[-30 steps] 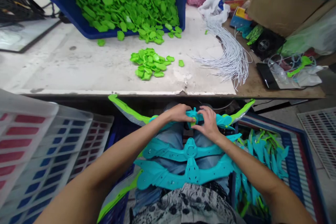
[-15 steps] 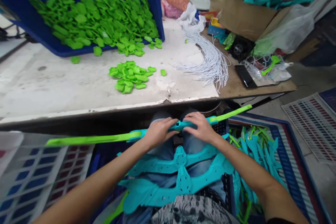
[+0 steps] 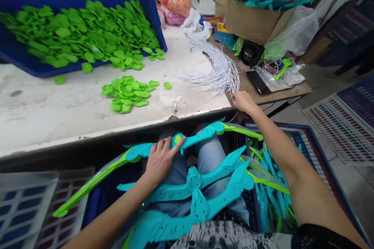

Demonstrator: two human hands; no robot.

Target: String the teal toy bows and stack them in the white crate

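Note:
A toy bow (image 3: 201, 137) with a turquoise middle and long lime-green limbs lies across my knees. My left hand (image 3: 160, 159) grips its middle from above, next to a green piece (image 3: 177, 138) set in the centre. Out at the table's edge, my right hand (image 3: 244, 101) is closed in a pinch at the near ends of a bundle of white cords (image 3: 219, 70); its fingertips are partly hidden. Two more turquoise bow bodies (image 3: 201, 206) rest on my lap, nearer to me, with green limbs showing on them.
A tilted blue bin (image 3: 154, 27) spills green pieces onto the white table (image 3: 58, 113), where a small pile (image 3: 125, 91) lies. At the right are a phone (image 3: 258, 82), a small black fan (image 3: 250, 53) and a cardboard box (image 3: 248, 17) of turquoise parts. Assembled pieces (image 3: 271, 179) fill a crate beside my leg.
My right hand has left the bow and reached forward right to the cords. The bow has turned so its face with the green centre piece shows; my left hand stays on it.

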